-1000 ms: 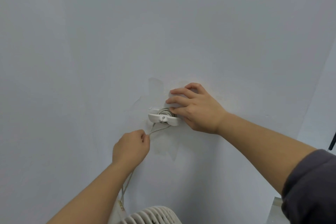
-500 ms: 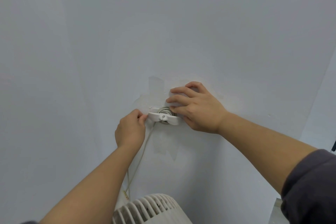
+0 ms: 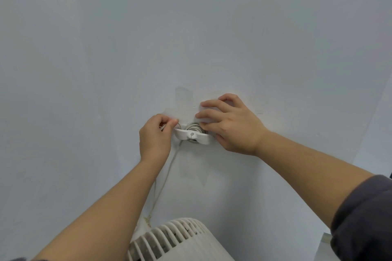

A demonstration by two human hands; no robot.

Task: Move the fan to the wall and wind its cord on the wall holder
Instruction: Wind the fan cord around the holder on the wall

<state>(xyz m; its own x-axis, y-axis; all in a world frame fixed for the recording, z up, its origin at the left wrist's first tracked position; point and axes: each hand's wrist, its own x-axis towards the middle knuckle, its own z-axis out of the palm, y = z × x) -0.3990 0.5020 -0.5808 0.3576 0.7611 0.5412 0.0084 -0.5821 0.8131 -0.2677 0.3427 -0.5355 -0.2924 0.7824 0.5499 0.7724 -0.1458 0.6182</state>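
Note:
A white cord holder (image 3: 192, 136) is fixed to the pale wall, with grey-white cord coiled round its core. My left hand (image 3: 156, 139) pinches the cord (image 3: 168, 170) just left of the holder's upper edge. From that hand the cord hangs down toward the white fan (image 3: 176, 239), whose ribbed grille shows at the bottom edge. My right hand (image 3: 231, 124) lies against the wall and the holder's right end, its fingers spread and bent over the clear tape there.
Patches of clear tape (image 3: 184, 99) surround the holder on the wall (image 3: 191, 27). A wall corner runs down the far right. A dark sleeve (image 3: 364, 216) covers my right upper arm.
My left hand rose from below the holder to its upper left side, carrying the cord up. The view tilted down, so more of the fan shows. The right hand stayed put.

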